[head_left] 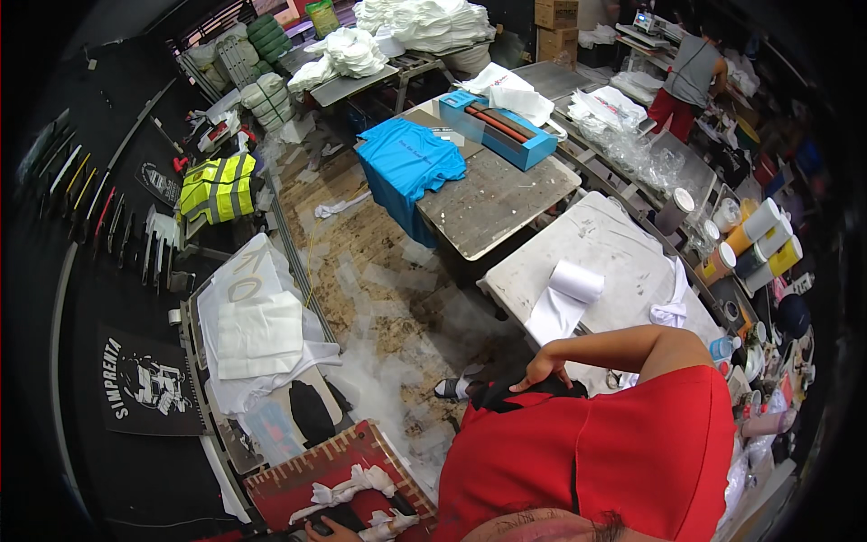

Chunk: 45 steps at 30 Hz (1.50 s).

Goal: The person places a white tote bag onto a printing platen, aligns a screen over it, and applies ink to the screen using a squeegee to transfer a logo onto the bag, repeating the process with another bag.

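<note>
My right arm is bent, and my right hand (540, 370) rests near my waist against black cloth (524, 395). Its visible fingers are stretched and slightly apart, holding nothing I can see. At the lower edge my left hand (334, 532) shows only in part, its fingers curled at a dark object that I cannot make out. That hand is over a red screen-printing frame (271, 488) edged with tan tape. Twisted white cloth strips (361, 483) lie on the frame. Just beyond it, a board carries folded white fabric (262, 336) and a black patch (312, 413).
To my right, a pale table (596, 235) holds a white roll (578, 282). Farther on, a blue shirt (411, 161) and blue box (501, 131) occupy another table. Ink tubs (718, 264) line the right side. Scraps litter the floor (352, 244). A co-worker (695, 77) stands far right.
</note>
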Available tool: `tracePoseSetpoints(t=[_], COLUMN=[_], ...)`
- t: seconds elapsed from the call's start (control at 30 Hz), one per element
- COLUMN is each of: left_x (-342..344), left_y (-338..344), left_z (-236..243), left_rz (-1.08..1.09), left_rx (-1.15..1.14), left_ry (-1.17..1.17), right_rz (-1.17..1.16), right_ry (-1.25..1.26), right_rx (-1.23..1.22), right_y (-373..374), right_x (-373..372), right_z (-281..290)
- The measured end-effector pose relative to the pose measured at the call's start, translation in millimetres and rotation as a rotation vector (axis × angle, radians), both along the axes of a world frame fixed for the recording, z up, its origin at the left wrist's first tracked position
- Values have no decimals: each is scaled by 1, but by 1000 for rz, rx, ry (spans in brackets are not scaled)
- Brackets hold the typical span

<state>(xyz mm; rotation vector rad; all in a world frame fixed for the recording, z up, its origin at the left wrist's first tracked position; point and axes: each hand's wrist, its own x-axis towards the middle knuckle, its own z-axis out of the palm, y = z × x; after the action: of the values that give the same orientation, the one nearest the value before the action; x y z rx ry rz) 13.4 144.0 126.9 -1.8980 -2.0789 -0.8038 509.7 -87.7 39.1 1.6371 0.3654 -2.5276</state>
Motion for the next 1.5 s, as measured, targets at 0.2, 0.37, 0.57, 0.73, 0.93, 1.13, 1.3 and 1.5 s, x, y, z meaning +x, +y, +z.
tracePoseSetpoints(t=[0.2,0.37,0.57,0.73,0.93,1.13,1.3,1.5], left_x=[1,2,5,-4,-1,-2,1,2], left_y=[0,0,-2,0,0,0,-1,0], left_z=[0,1,2,-5,-3,-4,-1,0], left_rz=[1,3,5,13,41,20,30,18], left_rx=[1,0,-2,-49,-75,-33,-53,-72], left_ry=[3,4,15,-2,20,27,-2,10], right_rz=[16,15,12,-9,-2,3,3,-6], right_ry=[33,35,28,27,36,34,21,44], right_rx=[-11,-11,-11,0,-4,-10,-12,-22], right_y=[2,1,-1,-5,-3,2,3,-2], right_x=[3,5,7,12,12,11,10,10], right_z=[2,0,-3,-3,-7,-2,7,-2])
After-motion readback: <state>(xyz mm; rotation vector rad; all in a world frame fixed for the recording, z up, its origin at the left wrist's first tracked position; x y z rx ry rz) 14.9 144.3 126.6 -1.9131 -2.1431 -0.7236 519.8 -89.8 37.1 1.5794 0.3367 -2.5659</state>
